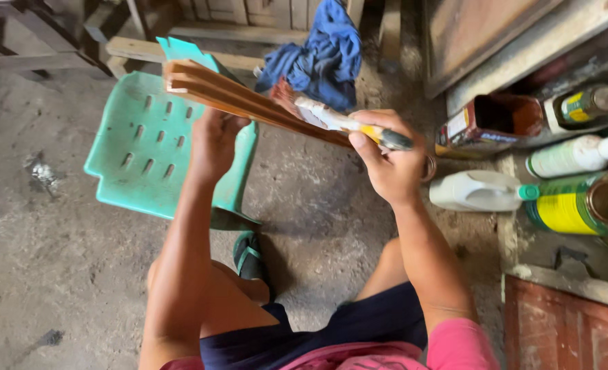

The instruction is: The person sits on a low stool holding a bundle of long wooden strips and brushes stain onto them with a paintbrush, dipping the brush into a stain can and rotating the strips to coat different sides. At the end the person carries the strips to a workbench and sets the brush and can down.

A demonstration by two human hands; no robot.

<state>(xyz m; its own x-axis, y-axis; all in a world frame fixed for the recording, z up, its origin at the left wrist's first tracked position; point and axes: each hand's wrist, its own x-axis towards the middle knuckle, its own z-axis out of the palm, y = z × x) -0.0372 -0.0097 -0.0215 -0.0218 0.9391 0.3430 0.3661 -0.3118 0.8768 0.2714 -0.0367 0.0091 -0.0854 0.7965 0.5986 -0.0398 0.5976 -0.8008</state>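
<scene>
Pink cloth and dark shorts (pixel 358 329) fill the near edge of the view, with bare knees spread over the dusty concrete floor (pixel 50 274) and a green sandal (pixel 249 257) on the foot between them. From there both forearms reach up and away. Left hand (pixel 215 140) is raised with the wrist bent back, its fingers curled up under the wooden slats (pixel 242 99), a bundle of thin brown-stained strips held on edge. Their long axis runs on a slant from the upper left, over the seat, down towards the right hand; the far ends point to the upper left corner of the seat. Right hand (pixel 386 161) has its fingers wrapped tight round the dark and yellow handle of a paintbrush (pixel 331 118), thumb pressed along the top; the brush lies nearly along the slats, bristles pointing up-left and resting against the wood. Beneath the slats a turquoise plastic chair (pixel 146 151) lies on the floor, its slotted surface facing up. Behind it a blue rag (pixel 324 55) hangs over timber. Off to the right, by the floor's edge, stand an open brown can (pixel 492 123), a white jug (pixel 475 190), a white bottle (pixel 574 156) and a yellow-labelled tin (pixel 578 205).
</scene>
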